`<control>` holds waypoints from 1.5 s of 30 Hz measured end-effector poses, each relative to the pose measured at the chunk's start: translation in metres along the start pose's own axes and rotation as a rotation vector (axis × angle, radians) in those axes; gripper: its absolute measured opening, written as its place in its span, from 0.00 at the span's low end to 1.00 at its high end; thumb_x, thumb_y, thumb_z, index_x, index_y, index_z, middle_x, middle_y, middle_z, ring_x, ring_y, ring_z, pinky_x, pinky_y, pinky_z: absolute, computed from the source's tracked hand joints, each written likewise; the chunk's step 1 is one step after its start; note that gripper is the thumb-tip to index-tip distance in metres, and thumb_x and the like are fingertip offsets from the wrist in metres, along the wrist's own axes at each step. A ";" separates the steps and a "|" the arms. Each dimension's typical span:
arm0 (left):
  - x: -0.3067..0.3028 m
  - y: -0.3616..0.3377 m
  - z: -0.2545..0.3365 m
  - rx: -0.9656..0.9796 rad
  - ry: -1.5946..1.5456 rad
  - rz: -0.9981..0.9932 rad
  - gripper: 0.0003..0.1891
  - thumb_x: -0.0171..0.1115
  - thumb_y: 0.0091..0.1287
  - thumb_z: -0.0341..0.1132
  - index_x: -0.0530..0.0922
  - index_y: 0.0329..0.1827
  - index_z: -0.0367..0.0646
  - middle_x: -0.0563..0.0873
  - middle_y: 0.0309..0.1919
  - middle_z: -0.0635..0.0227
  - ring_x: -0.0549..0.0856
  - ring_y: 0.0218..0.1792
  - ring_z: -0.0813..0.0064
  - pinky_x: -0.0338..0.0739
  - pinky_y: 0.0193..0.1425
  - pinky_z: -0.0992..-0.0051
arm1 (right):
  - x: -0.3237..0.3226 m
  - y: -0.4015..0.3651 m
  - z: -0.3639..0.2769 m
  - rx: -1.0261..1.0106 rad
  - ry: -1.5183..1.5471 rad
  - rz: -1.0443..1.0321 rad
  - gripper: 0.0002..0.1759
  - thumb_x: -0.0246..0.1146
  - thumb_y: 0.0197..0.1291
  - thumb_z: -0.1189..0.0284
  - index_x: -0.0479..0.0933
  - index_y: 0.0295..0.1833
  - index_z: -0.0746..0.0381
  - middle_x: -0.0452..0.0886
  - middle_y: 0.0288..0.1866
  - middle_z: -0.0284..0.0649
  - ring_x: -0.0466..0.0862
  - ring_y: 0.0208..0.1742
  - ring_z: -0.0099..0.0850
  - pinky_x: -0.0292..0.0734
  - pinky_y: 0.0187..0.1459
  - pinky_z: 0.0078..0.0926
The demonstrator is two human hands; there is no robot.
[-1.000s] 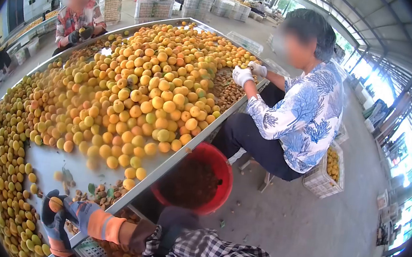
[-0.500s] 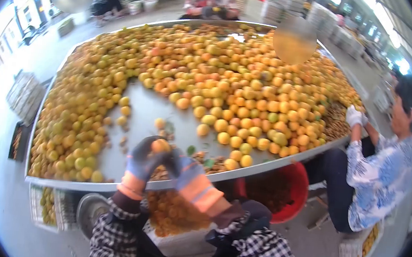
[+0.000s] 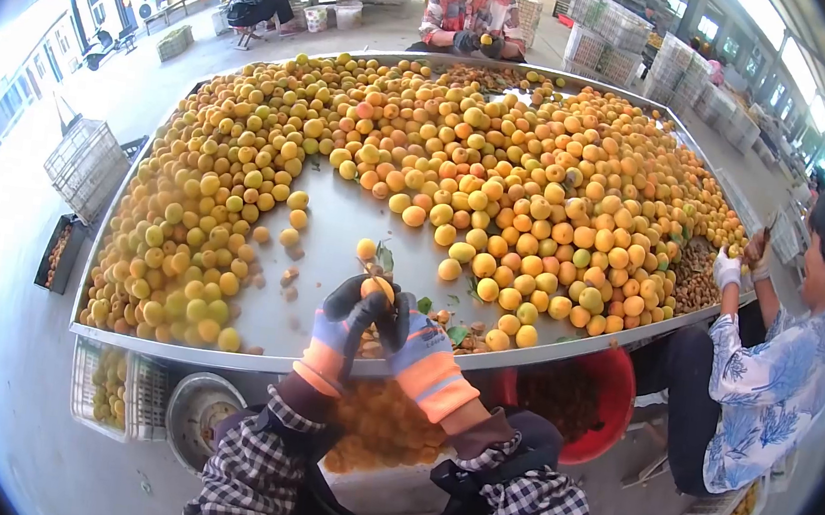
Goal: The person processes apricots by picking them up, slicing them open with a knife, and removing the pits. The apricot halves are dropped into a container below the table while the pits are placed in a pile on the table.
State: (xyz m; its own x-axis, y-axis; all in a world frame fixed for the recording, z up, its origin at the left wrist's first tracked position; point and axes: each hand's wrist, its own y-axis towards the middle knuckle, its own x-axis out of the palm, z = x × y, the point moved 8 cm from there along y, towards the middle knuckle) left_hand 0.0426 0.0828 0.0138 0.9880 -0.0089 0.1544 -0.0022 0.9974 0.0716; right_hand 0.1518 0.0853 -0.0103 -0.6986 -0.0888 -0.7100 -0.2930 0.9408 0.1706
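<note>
Both my hands wear grey and orange gloves with black fingers and meet at the near edge of the metal table [image 3: 326,218]. My left hand [image 3: 344,316] has its fingers closed round an orange-yellow apricot [image 3: 378,289]. Pressed against the same fruit from the right is my right hand [image 3: 410,333], also closed. Just beyond the fingers lie another apricot [image 3: 366,249] and a green leaf [image 3: 385,256]. A large heap of apricots [image 3: 444,150] curves around this part of the table. Small brown pieces [image 3: 469,339] lie right of my hands.
A red tub [image 3: 608,409], a crate of fruit [image 3: 385,426] and a metal basin [image 3: 200,416] stand below the near edge. One person [image 3: 773,366] sits at the right, another [image 3: 471,12] at the far side. White crates [image 3: 88,168] stand left.
The view has shifted, so the table sits differently in it. My hands remain together, with the apricot now between the fingertips of both. The co-worker's hands at the right are now farther apart.
</note>
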 end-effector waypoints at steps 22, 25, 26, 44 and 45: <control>-0.010 0.007 -0.010 0.082 0.000 0.059 0.14 0.62 0.68 0.32 0.78 0.54 0.34 0.85 0.38 0.72 0.81 0.37 0.84 0.79 0.43 0.82 | -0.002 0.004 -0.009 -0.100 0.085 -0.008 0.24 0.57 0.59 0.73 0.63 0.62 0.63 0.80 0.44 0.56 0.80 0.45 0.55 0.78 0.43 0.45; -0.009 0.006 -0.002 0.120 0.075 0.037 0.15 0.62 0.67 0.31 0.78 0.55 0.34 0.85 0.40 0.71 0.81 0.41 0.84 0.78 0.47 0.81 | -0.005 0.005 -0.011 -0.180 0.210 0.085 0.25 0.58 0.59 0.75 0.64 0.63 0.63 0.81 0.43 0.54 0.82 0.43 0.50 0.78 0.43 0.40; -0.006 0.005 0.001 0.138 0.044 0.020 0.16 0.61 0.67 0.31 0.78 0.55 0.35 0.85 0.41 0.70 0.81 0.42 0.83 0.77 0.48 0.81 | -0.011 0.003 -0.012 -0.230 0.262 0.165 0.26 0.59 0.59 0.76 0.64 0.64 0.63 0.82 0.42 0.51 0.84 0.41 0.45 0.79 0.42 0.35; -0.019 0.003 0.032 0.054 -0.087 -0.118 0.31 0.57 0.62 0.37 0.65 0.70 0.40 0.80 0.55 0.60 0.81 0.41 0.79 0.77 0.40 0.82 | -0.052 -0.022 -0.030 -0.180 0.490 -0.513 0.25 0.66 0.58 0.76 0.71 0.62 0.62 0.81 0.35 0.32 0.78 0.35 0.18 0.74 0.37 0.18; -0.019 0.004 0.023 0.021 -0.130 -0.184 0.31 0.62 0.61 0.38 0.66 0.68 0.40 0.80 0.53 0.63 0.80 0.42 0.81 0.75 0.42 0.84 | -0.048 -0.017 -0.013 -0.025 0.758 -0.405 0.22 0.66 0.57 0.77 0.74 0.58 0.62 0.80 0.33 0.30 0.77 0.32 0.17 0.72 0.33 0.16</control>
State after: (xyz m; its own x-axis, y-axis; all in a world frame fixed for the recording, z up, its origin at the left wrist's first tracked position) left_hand 0.0206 0.0849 0.0338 0.9439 -0.2010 0.2620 0.1715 0.9764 0.1310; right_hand 0.1819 0.0695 0.0298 -0.7818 -0.6194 -0.0724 -0.6222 0.7825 0.0238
